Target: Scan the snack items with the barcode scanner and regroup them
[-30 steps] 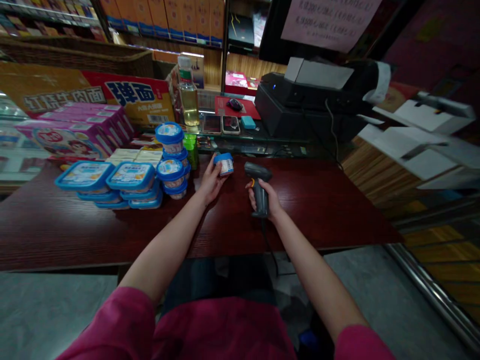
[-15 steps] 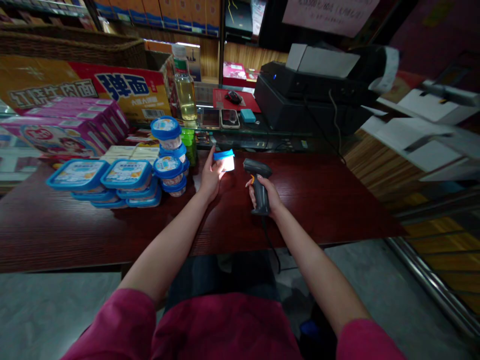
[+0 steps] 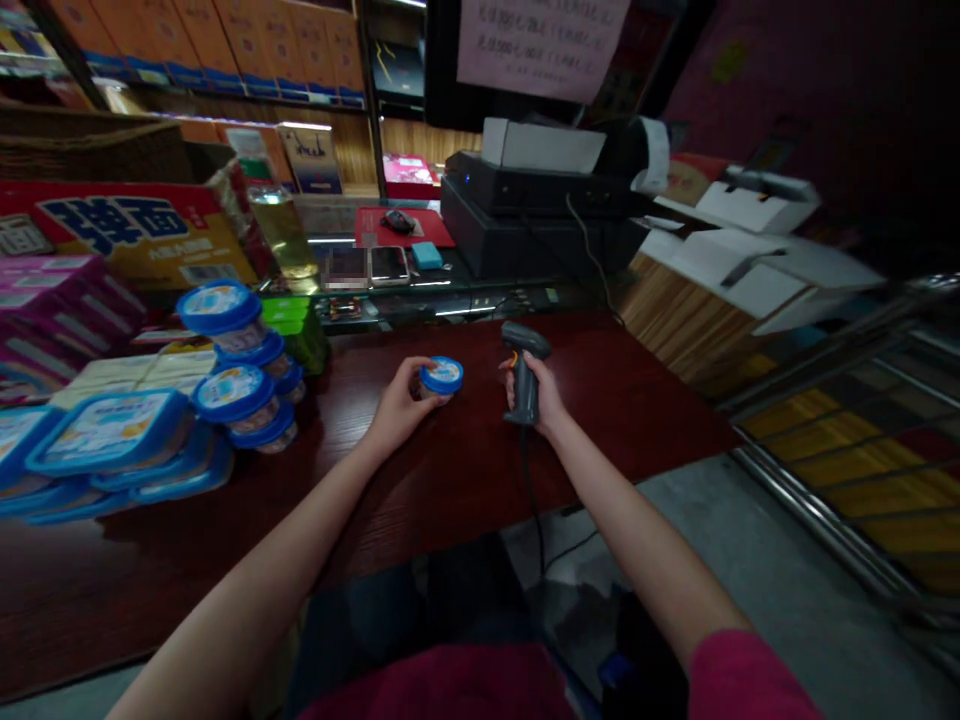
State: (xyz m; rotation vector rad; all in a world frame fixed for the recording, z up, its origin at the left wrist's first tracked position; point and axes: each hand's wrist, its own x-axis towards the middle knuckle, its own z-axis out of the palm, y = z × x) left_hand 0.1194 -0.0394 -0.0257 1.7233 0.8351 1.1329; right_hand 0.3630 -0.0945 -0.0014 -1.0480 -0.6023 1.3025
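While left hand (image 3: 401, 408) clasps small blue-lidded tub (image 3: 444, 377), closed, contents hidden, right hand (image 3: 548, 397) grips handheld scanner (image 3: 526, 394).

Left hand (image 3: 403, 402) curled, right hand (image 3: 546, 395) clasped — both arms (image 3: 300, 530) stretched forward.

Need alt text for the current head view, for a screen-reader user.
A person's left hand grips a small blue-lidded tub over a dark red-brown counter, while the right hand holds a dark handheld scanner. Stacked blue-lidded containers stand to the left; black boxy equipment sits beyond the counter.
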